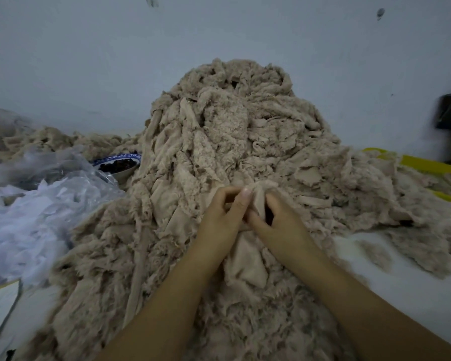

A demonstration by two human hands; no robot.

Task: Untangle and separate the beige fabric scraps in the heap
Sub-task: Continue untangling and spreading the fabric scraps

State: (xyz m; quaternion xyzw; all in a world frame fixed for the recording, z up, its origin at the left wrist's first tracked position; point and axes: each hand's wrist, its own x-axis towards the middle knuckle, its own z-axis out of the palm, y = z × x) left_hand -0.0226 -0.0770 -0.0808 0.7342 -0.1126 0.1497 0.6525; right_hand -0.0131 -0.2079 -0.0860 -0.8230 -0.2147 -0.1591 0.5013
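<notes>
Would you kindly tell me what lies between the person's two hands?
In the head view, a beige scrap lies between the left hand and the right hand; both pinch its top, and the rest trails down between the wrists.

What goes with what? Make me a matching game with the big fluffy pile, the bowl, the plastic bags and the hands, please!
Things:
1. heap of beige fabric scraps
2. blue-patterned bowl
3. clear plastic bags
4. left hand and right hand

Places or states:
A. holds dark pieces, just left of the pile
B. pinching a beige scrap
C. crumpled at the far left
D. piled high against the wall

Pairs: 1-D, 2-A, 3-C, 4-B
</notes>
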